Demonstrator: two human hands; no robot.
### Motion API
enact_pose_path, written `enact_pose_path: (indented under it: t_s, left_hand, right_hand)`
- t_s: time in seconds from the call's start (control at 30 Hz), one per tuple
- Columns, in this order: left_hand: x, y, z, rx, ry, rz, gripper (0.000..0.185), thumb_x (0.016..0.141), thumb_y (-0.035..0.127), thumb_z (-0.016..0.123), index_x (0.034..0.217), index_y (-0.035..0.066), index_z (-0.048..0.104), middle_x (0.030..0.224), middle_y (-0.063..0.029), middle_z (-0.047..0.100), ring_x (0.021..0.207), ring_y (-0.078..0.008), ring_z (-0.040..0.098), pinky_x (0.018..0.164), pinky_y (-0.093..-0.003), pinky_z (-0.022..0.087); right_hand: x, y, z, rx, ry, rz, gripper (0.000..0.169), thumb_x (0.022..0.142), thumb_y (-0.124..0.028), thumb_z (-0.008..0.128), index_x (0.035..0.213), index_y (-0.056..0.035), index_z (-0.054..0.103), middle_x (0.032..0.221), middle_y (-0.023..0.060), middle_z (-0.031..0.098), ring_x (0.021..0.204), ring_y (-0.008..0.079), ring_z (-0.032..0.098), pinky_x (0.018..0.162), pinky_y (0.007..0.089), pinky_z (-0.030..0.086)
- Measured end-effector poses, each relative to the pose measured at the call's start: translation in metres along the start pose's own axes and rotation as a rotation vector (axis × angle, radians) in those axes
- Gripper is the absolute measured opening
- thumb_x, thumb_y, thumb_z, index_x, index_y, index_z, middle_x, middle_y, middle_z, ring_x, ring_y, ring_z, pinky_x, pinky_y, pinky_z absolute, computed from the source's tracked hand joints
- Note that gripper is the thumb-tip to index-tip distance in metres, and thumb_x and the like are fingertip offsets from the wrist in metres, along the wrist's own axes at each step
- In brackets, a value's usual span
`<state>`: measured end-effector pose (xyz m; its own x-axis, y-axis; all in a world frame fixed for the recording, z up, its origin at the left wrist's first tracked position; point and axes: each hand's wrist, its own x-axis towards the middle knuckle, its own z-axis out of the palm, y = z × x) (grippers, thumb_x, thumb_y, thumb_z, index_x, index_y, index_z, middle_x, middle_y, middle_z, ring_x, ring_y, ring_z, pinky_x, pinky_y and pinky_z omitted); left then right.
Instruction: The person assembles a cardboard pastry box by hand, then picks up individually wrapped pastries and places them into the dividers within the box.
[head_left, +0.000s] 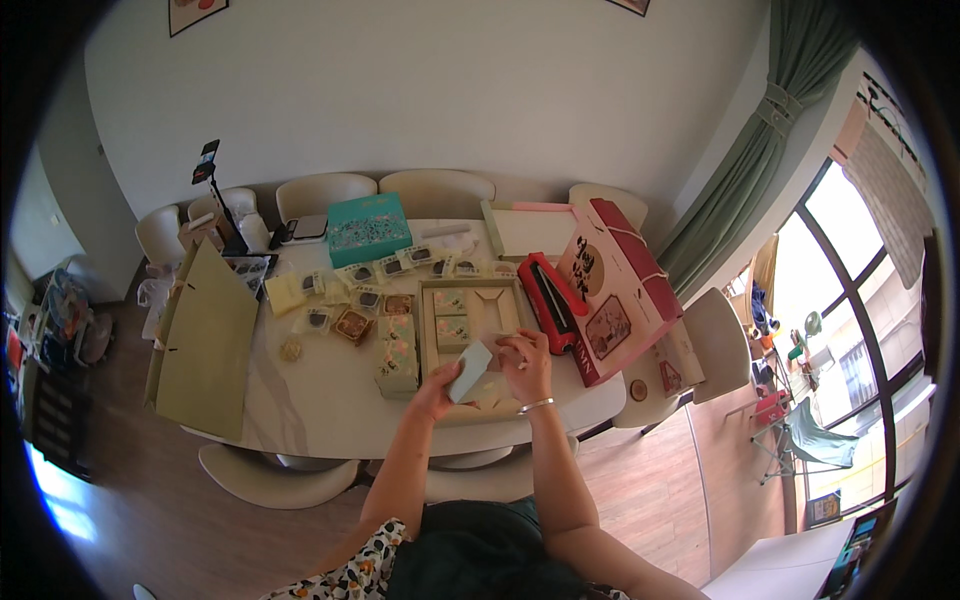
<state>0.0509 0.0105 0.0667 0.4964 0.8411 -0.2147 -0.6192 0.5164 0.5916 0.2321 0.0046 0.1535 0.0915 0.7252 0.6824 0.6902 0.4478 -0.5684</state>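
Note:
My left hand (435, 391) holds a small pale blue-green box (471, 372) tilted above the near part of a shallow, divided gift box (425, 330). Close to its right side is my right hand (531, 363), fingers bent together; something thin and whitish seems to lie at the fingertips, too unclear to name. Two small floral boxes (452, 331) sit in the left compartments of the gift box, beside a folded card insert (491, 304). Left of it stand more floral boxes (397, 346). Wrapped mooncakes (352, 325) in plastic trays lie farther left.
A red hand-held sealer (553, 304) lies right of the gift box, against a large pink carton (600, 300). Several small clear packets (362, 273) spread behind, near a teal box (367, 229). An olive carton (206, 345) stands at left; a phone (206, 160) is mounted on a stand.

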Motion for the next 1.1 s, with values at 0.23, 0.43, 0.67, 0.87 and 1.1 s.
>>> enact_pose_path:
  t_s: [0.23, 0.43, 0.67, 0.87, 1.1]
  left_hand:
    - [0.009, -0.009, -0.011, -0.012, -0.015, 0.039, 0.045, 0.095, 0.042, 0.045, 0.129, 0.014, 0.047, 0.115, -0.0068, 0.059, 0.101, -0.0249, 0.060, 0.072, -0.0476, 0.055]
    - [0.025, -0.027, 0.002, 0.489, 0.360, 0.175, 0.050, 0.091, 0.044, 0.053, 0.129, 0.011, 0.048, 0.119, -0.0041, 0.055, 0.105, -0.0190, 0.057, 0.076, -0.0378, 0.056]
    - [0.019, -0.027, 0.028, 0.931, 0.505, 0.282, 0.085, 0.069, 0.051, 0.076, 0.133, 0.009, 0.039, 0.122, -0.0142, 0.036, 0.092, -0.0230, 0.058, 0.081, -0.0342, 0.050]
    - [0.024, -0.031, 0.031, 1.358, 0.427, 0.714, 0.079, 0.079, 0.038, 0.072, 0.140, 0.008, 0.030, 0.128, -0.0135, 0.038, 0.114, -0.0241, 0.050, 0.081, -0.0341, 0.051]
    - [0.028, -0.018, 0.017, 0.781, 0.533, 0.419, 0.043, 0.094, 0.034, 0.052, 0.127, 0.008, 0.046, 0.113, -0.0080, 0.049, 0.100, -0.0177, 0.054, 0.081, -0.0315, 0.048]
  right_hand:
    - [-0.002, 0.004, -0.008, 0.352, -0.257, 0.620, 0.018, 0.077, 0.002, 0.058, 0.088, -0.0064, 0.070, 0.088, 0.0118, 0.067, 0.075, 0.0275, 0.065, 0.068, 0.0333, 0.051]
    - [-0.028, 0.034, 0.012, -0.125, -0.036, 0.124, 0.022, 0.073, 0.005, 0.056, 0.091, -0.0040, 0.066, 0.091, 0.0154, 0.066, 0.078, 0.0342, 0.064, 0.067, 0.0367, 0.052]
    - [-0.041, 0.029, 0.020, -0.225, -0.073, 0.250, 0.026, 0.071, 0.005, 0.057, 0.096, -0.0025, 0.062, 0.099, 0.0158, 0.063, 0.080, 0.0355, 0.063, 0.065, 0.0393, 0.052]
    - [-0.033, 0.032, 0.019, -0.205, -0.045, 0.228, 0.025, 0.075, 0.002, 0.059, 0.100, -0.0020, 0.061, 0.101, 0.0145, 0.063, 0.081, 0.0321, 0.064, 0.067, 0.0393, 0.053]
    - [-0.032, 0.027, 0.030, -0.016, -0.026, 0.161, 0.022, 0.075, 0.004, 0.062, 0.096, -0.0034, 0.066, 0.089, 0.0113, 0.066, 0.069, 0.0203, 0.067, 0.059, 0.0276, 0.055]
